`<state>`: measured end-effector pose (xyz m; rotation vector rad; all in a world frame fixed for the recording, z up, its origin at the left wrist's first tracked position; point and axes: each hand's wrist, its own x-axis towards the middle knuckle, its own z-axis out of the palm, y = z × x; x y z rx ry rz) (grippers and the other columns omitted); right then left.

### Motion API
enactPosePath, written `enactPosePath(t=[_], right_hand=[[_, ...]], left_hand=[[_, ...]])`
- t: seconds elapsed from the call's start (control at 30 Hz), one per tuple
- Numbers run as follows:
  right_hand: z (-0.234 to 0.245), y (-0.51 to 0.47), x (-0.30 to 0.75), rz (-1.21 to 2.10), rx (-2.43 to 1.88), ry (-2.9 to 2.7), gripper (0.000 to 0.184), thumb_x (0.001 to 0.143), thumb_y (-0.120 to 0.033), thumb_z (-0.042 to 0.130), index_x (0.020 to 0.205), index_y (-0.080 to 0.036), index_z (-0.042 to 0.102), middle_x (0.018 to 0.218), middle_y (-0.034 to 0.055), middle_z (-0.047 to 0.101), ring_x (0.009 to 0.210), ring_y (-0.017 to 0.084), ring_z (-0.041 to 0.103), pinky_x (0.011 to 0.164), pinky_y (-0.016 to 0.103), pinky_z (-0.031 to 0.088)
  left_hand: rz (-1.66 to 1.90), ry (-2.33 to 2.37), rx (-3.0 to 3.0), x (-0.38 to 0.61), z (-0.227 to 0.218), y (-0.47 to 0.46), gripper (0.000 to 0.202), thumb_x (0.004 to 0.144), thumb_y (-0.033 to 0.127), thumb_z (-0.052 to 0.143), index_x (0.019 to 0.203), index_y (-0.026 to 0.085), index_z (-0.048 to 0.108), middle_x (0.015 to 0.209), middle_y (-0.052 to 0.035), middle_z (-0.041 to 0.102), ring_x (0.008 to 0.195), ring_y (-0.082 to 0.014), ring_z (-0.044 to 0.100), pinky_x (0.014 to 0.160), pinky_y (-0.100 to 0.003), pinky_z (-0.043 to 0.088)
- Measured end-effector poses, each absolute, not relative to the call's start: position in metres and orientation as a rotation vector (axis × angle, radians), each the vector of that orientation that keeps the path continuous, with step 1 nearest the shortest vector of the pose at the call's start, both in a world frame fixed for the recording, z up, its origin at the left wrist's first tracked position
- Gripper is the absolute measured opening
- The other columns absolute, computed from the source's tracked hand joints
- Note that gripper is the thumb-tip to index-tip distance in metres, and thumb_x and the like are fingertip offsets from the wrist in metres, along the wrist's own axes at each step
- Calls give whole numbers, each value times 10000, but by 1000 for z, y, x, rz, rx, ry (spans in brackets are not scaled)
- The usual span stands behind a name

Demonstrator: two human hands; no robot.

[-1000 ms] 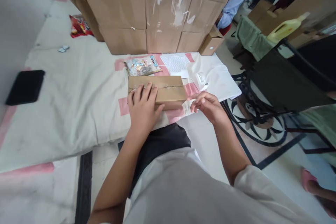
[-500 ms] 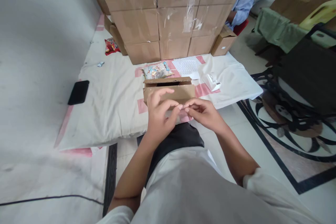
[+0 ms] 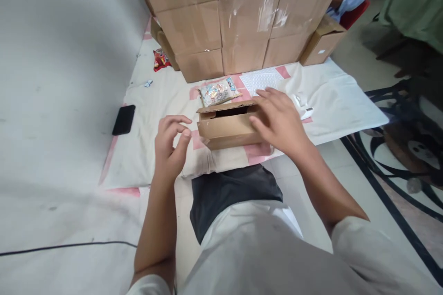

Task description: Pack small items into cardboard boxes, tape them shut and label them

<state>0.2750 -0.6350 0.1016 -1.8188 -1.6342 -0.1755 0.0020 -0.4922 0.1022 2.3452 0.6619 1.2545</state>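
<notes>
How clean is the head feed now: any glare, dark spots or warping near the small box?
Head view: soft, even light, no hard shadows; glare streaks on the tape of the stacked cartons; the small cardboard box is sharp, its open inside dark; wide-angle warp bends the frame edges; the right hand hides the box's right end.
</notes>
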Motion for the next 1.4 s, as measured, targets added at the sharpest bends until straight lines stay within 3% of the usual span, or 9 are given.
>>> enactPosePath(t=[0.07, 0.17, 0.37, 0.53, 0.7, 1.0, 1.23, 1.4], right_hand=[[95, -611, 267, -77, -1838, -1788, 545, 1015, -438, 585, 1512, -215, 584, 1649, 118, 528, 1576, 403, 392, 1317, 654, 200], [78, -591, 257, 41, -1958, -1883, 615, 1064, -474, 487, 1590, -156, 514, 1696, 153, 456, 1594, 416, 369, 1328, 699, 124], [72, -596, 248, -36, -2087, -1926, 653, 1105, -466, 360, 1630, -90, 453, 1711, 172, 421, 1602, 409, 356, 1323, 689, 165], [74, -597, 247, -59, -2115, -1934, 643, 1110, -461, 362, 1635, -100, 447, 1713, 158, 422, 1592, 395, 374, 1320, 677, 188], [68, -599, 248, -117, -2067, -1909, 627, 1104, -457, 389, 1621, -111, 473, 1690, 161, 461, 1577, 395, 397, 1309, 669, 213], [67, -600, 248, -123, -2033, -1878, 610, 1093, -462, 416, 1598, -131, 506, 1673, 163, 489, 1567, 391, 412, 1299, 667, 234], [67, -600, 248, -116, -2015, -1871, 616, 1089, -456, 417, 1601, -123, 501, 1664, 176, 496, 1569, 399, 400, 1292, 679, 232], [69, -602, 248, -112, -2024, -1877, 607, 1085, -445, 435, 1598, -128, 501, 1668, 165, 494, 1569, 397, 398, 1293, 666, 233]], left_hand=[[1052, 670, 2415, 10, 102, -483, 284, 1048, 340, 529, 783, 241, 536, 1160, -70, 720, 1167, -251, 602, 1072, -476, 473], [812, 644, 2465, 19, 105, -469, 305, 1064, 335, 459, 790, 246, 560, 1281, -67, 696, 1261, -266, 531, 1133, -492, 438], [488, 385, 2553, 47, 120, -439, 223, 1024, 247, 444, 835, 240, 563, 1411, -52, 621, 1361, -278, 445, 1225, -534, 354], [368, 215, 2650, 85, 120, -424, 114, 939, 206, 486, 838, 236, 531, 1413, -61, 616, 1366, -288, 453, 1257, -548, 306], [298, 336, 2793, 101, 106, -409, 26, 853, 233, 560, 844, 230, 536, 1412, -75, 633, 1405, -358, 435, 1225, -607, 294], [475, 266, 2537, 76, 122, -409, 85, 931, 196, 495, 869, 250, 515, 1481, -30, 606, 1427, -292, 479, 1251, -513, 363], [245, 301, 2589, 84, 115, -410, 157, 956, 255, 464, 824, 242, 548, 1493, -2, 620, 1474, -279, 405, 1358, -548, 183], [236, 393, 2661, 90, 102, -406, 148, 949, 273, 491, 839, 242, 585, 1522, 5, 604, 1499, -303, 358, 1354, -575, 161]])
